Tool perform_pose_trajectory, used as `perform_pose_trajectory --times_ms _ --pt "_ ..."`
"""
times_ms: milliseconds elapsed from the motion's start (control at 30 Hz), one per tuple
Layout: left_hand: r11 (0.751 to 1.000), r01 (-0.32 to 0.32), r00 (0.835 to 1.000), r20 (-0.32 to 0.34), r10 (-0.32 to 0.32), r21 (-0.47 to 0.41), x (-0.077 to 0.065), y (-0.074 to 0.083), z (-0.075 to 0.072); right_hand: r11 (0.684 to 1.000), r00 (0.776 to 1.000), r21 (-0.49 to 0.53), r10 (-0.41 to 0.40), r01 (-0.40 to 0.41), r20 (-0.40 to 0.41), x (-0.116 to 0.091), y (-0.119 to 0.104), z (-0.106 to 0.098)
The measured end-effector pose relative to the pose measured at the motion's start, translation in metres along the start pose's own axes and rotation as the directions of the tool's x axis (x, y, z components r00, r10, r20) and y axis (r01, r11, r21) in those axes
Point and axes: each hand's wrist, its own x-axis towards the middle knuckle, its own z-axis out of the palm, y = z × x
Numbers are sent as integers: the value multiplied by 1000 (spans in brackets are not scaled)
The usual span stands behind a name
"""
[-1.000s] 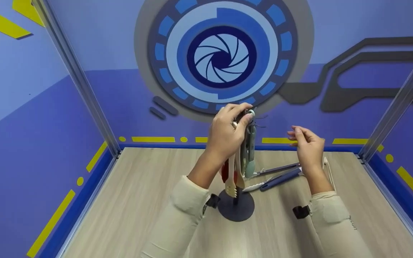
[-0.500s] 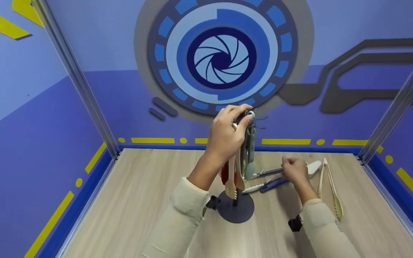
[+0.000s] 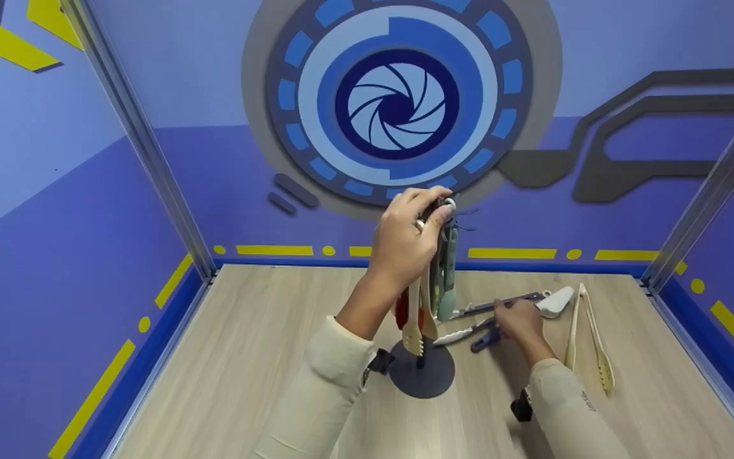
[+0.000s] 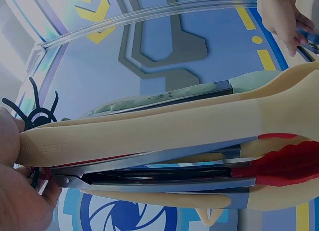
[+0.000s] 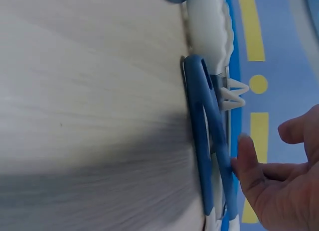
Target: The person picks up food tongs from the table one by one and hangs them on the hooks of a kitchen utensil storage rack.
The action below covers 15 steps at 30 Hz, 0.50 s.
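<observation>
Your left hand (image 3: 402, 242) curls its fingers and thumb round the hooked top of a black stand (image 3: 422, 382), a ring visible on one finger. Your right hand (image 3: 520, 320) reaches low, its fingers parted and loosely bent; in the right wrist view a fingertip touches the blue handle of a pair of tongs (image 5: 199, 96) without wrapping round it. From the stand hang cream tongs (image 4: 164, 131), red-headed tongs (image 4: 289, 164) and mint-green tongs (image 4: 164, 99). Near its top end, the cream handle carries raised lettering (image 4: 45, 148), upside down and too faint for you to read surely. Small dark lettering (image 3: 587, 401) also marks your right sleeve (image 3: 568, 408), too small to make out. Around your right hand, a white serrated head (image 3: 459, 335) points toward the stand and a broad white head (image 3: 557, 302) lies on the far side. A second cream pair (image 3: 605, 373) lies spread on the surface (image 3: 278, 344), farther right. Behind stands a wall with an iris emblem (image 3: 396, 108).
</observation>
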Motion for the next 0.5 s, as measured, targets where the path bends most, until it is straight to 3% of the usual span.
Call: perform_pose_trajectory --times_ms 200,500 --pt "1000 4 1000 2 -4 1 1 0 2 997 1000 -77 -7 9 23 2 5 9" --pt "1000 -1 1000 -6 1 15 1 0 1 999 998 -11 43 -43 41 14 -3 13"
